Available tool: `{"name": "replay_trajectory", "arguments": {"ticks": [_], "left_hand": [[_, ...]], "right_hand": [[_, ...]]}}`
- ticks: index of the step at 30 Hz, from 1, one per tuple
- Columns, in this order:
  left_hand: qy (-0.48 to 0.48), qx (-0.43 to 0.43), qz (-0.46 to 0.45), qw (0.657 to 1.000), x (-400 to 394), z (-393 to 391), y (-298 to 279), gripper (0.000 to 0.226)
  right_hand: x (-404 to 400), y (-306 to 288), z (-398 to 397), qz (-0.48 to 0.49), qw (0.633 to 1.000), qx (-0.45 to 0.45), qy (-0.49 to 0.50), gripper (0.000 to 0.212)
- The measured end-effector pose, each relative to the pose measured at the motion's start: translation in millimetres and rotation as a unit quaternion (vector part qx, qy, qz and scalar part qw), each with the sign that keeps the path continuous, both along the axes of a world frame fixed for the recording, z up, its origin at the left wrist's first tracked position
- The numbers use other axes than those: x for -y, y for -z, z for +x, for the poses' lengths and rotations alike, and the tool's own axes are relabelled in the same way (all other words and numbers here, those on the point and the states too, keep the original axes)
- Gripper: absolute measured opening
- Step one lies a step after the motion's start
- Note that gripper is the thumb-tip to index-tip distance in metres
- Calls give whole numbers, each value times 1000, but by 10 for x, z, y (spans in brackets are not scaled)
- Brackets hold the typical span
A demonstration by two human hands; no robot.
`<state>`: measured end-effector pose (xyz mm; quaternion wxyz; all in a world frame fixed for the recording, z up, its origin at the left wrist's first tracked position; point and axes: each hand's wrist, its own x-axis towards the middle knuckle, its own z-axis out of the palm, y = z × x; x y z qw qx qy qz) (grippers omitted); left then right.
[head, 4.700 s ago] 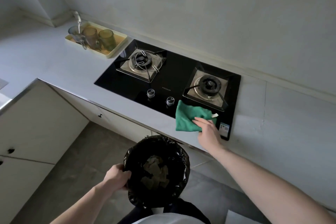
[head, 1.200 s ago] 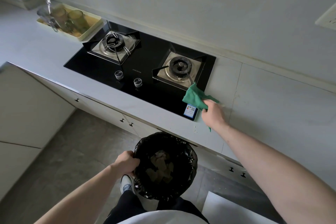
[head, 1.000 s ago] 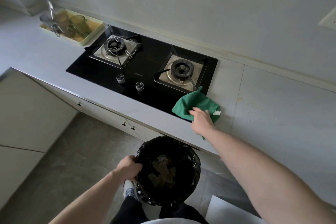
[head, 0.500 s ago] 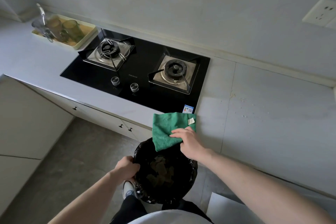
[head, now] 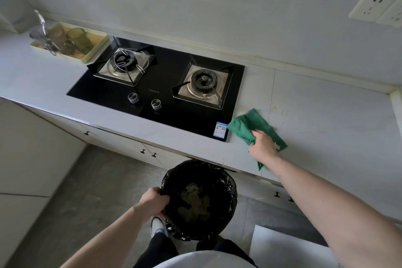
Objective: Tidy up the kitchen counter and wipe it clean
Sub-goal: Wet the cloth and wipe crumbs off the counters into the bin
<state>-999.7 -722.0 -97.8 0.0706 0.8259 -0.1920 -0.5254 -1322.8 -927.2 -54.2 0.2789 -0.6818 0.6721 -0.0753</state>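
Observation:
My right hand [head: 262,145] grips a green cloth [head: 245,125] and presses it on the pale grey counter [head: 326,128] just right of the black gas hob [head: 156,91]. Small crumbs [head: 274,108] lie on the counter beyond the cloth, and a few more [head: 223,160] sit near the front edge. My left hand [head: 154,201] holds the rim of a bin lined with a black bag [head: 199,200], below the counter edge. Scraps of rubbish lie inside the bin.
A cream tray [head: 87,47] with two green glasses [head: 76,38] and a metal utensil stands at the far left of the counter. Wall sockets [head: 372,6] sit at the upper right. White cabinet doors [head: 121,143] run under the counter. A white board [head: 289,248] lies on the floor.
My right hand has carried the cloth from the counter's front edge above the bin back up and to the right, onto the counter beside the hob. The bin stays held.

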Motion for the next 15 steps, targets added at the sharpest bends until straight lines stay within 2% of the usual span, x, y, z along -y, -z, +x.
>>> {"name": "replay_trajectory", "arguments": {"ticks": [3,6,10,15], "left_hand": [[5,2,1,1000,15,-24,-49,17],[3,-10,-1,1000,47,-51,-139,15],[9,-24,-4,1000,49,-39,-161,14],[33,-44,-8,998,92,-2,-193,19]], "right_hand": [[-118,209,128,49,997,-50,-31,59],[-179,275,226,55,994,-84,-31,60],[-336,250,318,40,993,-90,-61,57],[-711,206,528,51,994,-40,-92,51]]}}
